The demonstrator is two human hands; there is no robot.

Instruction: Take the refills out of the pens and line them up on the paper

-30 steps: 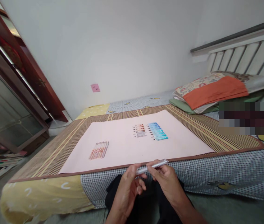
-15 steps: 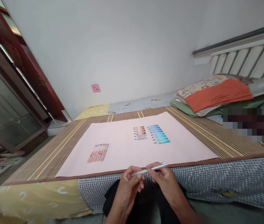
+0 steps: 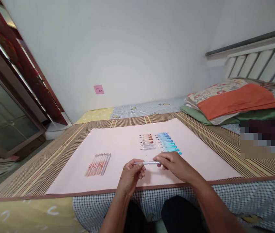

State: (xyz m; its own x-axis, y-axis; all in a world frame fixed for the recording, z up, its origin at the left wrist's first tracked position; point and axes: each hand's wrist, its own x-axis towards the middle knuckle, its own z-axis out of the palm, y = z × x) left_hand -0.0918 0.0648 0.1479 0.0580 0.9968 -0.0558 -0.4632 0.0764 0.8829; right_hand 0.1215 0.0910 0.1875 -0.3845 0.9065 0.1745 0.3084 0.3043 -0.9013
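A slim, pale silvery pen (image 3: 149, 162) is held level just above the near part of a light pink sheet. My left hand (image 3: 130, 176) pinches its left end, and my right hand (image 3: 174, 164) grips its right end with the fingertips. Beyond my right hand lies a column of pens with blue to turquoise caps (image 3: 164, 139), their dark tips pointing left. Beside them is a shorter column of brown to grey pens (image 3: 147, 138). Left of my left hand, several clear pens with reddish markings (image 3: 98, 165) lie side by side.
The pink sheet (image 3: 69, 171) rests on a striped mat (image 3: 38, 168) over a bed. Pillows with an orange band (image 3: 236, 100) are stacked at the right. A pink note (image 3: 98, 89) is stuck to the wall. A glass-fronted cabinet (image 3: 8, 129) stands at the left.
Both hands have moved forward with the pen, from the bed's edge to over the sheet. The pen has gone from tilted to nearly level. The view has shifted slightly.
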